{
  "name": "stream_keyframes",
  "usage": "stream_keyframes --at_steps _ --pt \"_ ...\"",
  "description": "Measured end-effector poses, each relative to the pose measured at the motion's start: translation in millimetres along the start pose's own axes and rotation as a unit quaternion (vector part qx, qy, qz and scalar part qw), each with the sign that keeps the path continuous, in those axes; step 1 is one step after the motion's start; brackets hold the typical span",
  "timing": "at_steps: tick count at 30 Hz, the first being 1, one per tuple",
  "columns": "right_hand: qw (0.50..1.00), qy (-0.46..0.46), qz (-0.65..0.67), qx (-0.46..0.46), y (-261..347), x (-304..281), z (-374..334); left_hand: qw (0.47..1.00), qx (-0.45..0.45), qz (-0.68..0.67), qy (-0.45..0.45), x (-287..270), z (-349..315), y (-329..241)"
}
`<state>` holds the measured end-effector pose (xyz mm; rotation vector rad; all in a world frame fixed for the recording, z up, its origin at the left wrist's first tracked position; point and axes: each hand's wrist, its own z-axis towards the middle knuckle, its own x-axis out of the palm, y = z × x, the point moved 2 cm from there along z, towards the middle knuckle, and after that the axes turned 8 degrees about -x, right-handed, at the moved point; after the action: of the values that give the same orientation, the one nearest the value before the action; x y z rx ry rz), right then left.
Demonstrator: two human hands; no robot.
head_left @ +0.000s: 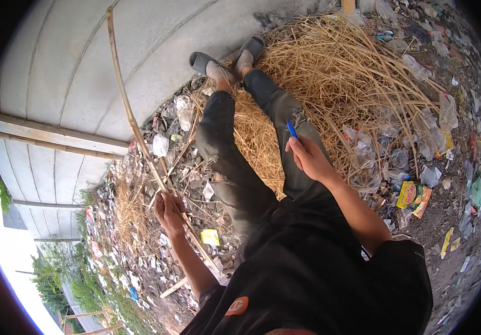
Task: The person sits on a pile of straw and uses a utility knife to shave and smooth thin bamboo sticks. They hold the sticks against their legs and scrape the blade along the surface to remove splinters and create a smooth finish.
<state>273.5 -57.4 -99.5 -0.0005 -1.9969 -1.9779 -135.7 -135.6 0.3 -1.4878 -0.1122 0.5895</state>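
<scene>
The long bamboo strip [131, 111] is thin, pale tan and visibly bowed: it rises from beside the person's left hip, passes through the left hand [169, 209], and curves up and away across the grey concrete wall [73, 61] to a tip near the top of the view. That curve suggests it is light and springy rather than rigid; it will likely flex and whip at the free end if it is moved fast. Its skin looks smooth and dry, so it may slide in a loose grip, and split edges on such a strip can be sharp. The steadiest place to hold it seems to be where the left hand is now, low on its length, with a second hold farther up to tame the bend.

The left hand's fingers are wrapped around the strip, closed on it. The right hand [307, 159] rests on the right thigh of the dark trousers [235, 167], fingers closed around a small blue-handled tool [292, 131] that points up from the fist; whether it has a blade I cannot tell.

The person sits with legs stretched out, grey sandals [226, 58] against the foot of the wall. Under the legs lies a heap of dry straw [352, 72]. The ground [452, 223] around is bare dirt strewn with plastic bags, wrappers and scraps, thickest along the wall's base and toward the right edge.
</scene>
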Motion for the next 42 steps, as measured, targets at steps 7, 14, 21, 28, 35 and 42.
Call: stream_keyframes --at_steps 7,14,21,28,35,42 --pt "0.997 0.066 -0.019 -0.039 -30.8 34.5 21.8 0.971 -0.204 -0.086 0.086 97.3 -33.1 44.7" --pt "0.998 0.028 -0.031 -0.05 1.4 65.6 85.5 0.951 -0.248 -0.087 0.161 113.1 -60.5 58.3" --pt "0.996 -0.023 -0.029 -0.078 18.8 86.4 159.0 0.948 -0.248 -0.028 0.199 106.4 -88.3 57.7" --pt "0.995 0.054 0.062 0.06 16.0 127.9 113.4 0.908 -0.247 -0.204 0.271 108.8 -56.6 36.1" --pt "0.992 0.087 -0.081 -0.046 10.8 132.7 77.4 0.894 -0.248 -0.267 0.262 125.6 -47.1 21.0" --pt "0.861 0.161 -0.457 -0.156 16.4 113.4 54.7 0.874 -0.285 -0.337 0.203 134.7 -39.9 25.4"
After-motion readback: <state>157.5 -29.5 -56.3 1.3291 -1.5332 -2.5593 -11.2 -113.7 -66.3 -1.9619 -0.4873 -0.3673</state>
